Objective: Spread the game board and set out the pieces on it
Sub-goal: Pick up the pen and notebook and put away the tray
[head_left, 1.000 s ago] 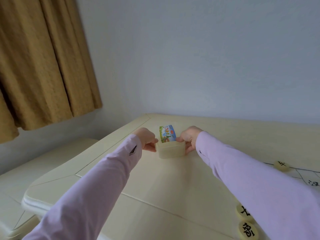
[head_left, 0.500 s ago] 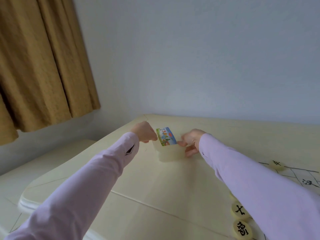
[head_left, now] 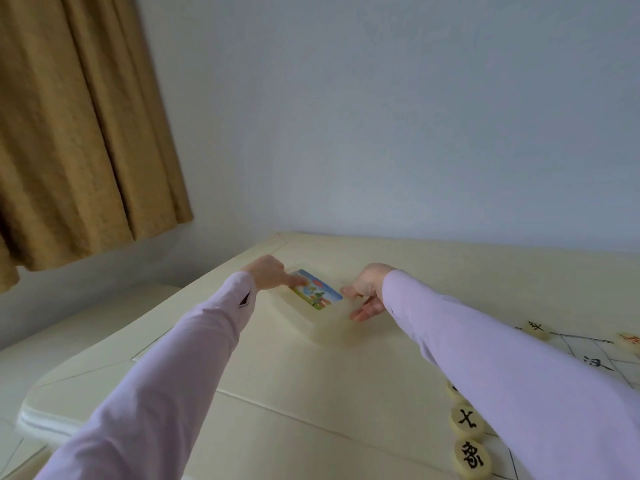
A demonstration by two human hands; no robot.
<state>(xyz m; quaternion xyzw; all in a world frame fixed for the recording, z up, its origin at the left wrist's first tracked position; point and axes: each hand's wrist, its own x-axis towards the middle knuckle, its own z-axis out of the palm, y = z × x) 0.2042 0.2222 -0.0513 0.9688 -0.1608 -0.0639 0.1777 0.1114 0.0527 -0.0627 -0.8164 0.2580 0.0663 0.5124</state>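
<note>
A cream piece box with a colourful label sits on the cream table, far from me. My left hand holds its left end, thumb lying on the label. My right hand is at the box's right side, fingers loosened and fingertips near the label's corner. The paper game board lies at the right edge, partly hidden by my right sleeve. Round pieces with black characters rest near its left border, and another piece sits farther back.
A piece with a red character shows at the far right edge. Tan curtains hang at the left beside a plain wall. The table's rounded corner is at the lower left, with a lower cream surface beyond it.
The box has turned and now lies flatter on the table. My right hand's fingers have loosened from its side. My left thumb has moved onto the label.
</note>
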